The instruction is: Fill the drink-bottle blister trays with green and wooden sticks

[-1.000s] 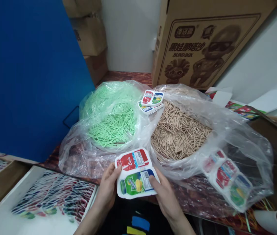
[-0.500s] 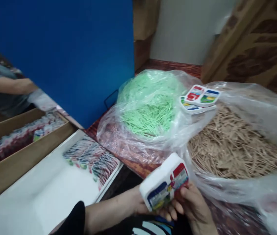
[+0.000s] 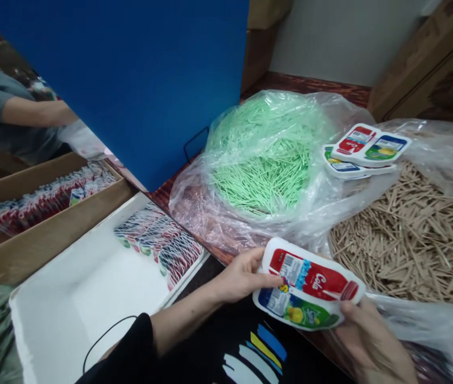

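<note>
A white bottle-shaped twin pack (image 3: 322,282) with a red "Cola" label and a green-and-blue lemon label is held tilted over my lap, printed side up. My left hand (image 3: 242,274) grips its left end, thumb across the label and fingers behind. At the lower right corner, my right hand (image 3: 370,330) pinches the pack between thumb and fingers, which are partly hidden. Just beyond are two similar packs (image 3: 374,145), stacked on the plastic between two bags. Green sticks (image 3: 262,170) fill one clear bag, and brown paper-like sticks (image 3: 406,245) the other.
To the left, a white foam box (image 3: 70,309) holds rows of packs (image 3: 162,240) at its far end. Behind it, a cardboard box (image 3: 50,224) contains more packs. A blue panel (image 3: 130,80) stands upright at the back. Another person's arm (image 3: 34,112) reaches in at far left.
The pack has turned from a steep tilt to lying flatter, labels now facing up. My left hand has come round to its left end, thumb on top. The camera view has shifted.
</note>
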Available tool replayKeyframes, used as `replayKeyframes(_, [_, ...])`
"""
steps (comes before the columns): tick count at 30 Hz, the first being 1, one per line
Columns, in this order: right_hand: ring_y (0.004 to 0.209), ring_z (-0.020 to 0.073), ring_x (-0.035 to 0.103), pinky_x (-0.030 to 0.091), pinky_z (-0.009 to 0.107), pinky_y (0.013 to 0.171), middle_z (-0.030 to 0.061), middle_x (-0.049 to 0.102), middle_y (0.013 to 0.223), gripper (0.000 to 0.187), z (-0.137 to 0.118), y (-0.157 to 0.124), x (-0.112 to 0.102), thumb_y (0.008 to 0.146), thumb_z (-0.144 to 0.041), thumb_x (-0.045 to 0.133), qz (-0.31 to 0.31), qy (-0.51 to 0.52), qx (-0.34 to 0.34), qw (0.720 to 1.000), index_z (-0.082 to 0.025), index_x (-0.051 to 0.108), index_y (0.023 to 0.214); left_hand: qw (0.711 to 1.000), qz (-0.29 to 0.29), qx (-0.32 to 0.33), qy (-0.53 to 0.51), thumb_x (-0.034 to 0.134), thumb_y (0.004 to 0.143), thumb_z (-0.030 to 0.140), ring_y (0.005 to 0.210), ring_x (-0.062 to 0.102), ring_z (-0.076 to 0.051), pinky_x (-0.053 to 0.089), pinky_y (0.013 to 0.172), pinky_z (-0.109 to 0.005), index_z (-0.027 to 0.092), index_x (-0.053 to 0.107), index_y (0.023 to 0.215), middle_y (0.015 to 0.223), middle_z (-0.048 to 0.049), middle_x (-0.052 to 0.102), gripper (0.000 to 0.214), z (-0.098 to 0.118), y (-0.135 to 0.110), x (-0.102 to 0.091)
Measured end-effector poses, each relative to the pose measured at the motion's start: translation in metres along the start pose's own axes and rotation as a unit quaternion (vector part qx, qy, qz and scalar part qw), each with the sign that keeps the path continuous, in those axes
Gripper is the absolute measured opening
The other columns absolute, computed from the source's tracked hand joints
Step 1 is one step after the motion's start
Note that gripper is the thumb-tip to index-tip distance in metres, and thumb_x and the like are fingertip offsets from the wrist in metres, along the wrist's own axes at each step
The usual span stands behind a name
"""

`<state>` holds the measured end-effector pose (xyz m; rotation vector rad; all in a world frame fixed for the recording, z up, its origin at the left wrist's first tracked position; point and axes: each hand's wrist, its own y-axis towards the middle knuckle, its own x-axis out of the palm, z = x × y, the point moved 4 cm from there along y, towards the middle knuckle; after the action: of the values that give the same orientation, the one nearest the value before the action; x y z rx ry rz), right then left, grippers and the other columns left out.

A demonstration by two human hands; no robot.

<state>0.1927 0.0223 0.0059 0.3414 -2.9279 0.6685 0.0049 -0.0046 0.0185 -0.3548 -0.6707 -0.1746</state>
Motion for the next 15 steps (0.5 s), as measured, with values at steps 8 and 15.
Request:
replayKeyframes(8, [0.078,0.0273,0.07,0.057,0.04,0.075,0.0103,0.076,0.087,0.034,-0.017,-0.007,0.014,0.066,-0.038,0.078,0.136,-0.168,-0.106,0.971,-0.015,0.072,0.09,0.985,0.093,0.087,0.114,0.072,0.074,0.022,0.119,0.053,-0.028,0.039,0.103,-0.036,0.02,0.051,0.13,0.126,-0.0084,0.061,0.06,0.008,0.001,0.021])
replayKeyframes(15, [0.071,0.0232,0.065,0.05,0.033,0.066,0.0093,0.071,0.078,0.021,-0.042,-0.014,0.03,0.085,-0.032,0.06,0.259,-0.314,-0.281,0.869,-0.014,0.068,0.09,0.99,0.065,0.058,0.113,0.079,0.065,0.026,0.137,0.034,-0.031,0.029,0.112,-0.035,0.019,0.051,0.134,0.137,-0.0108,0.055,0.075,-0.006,-0.005,0.044])
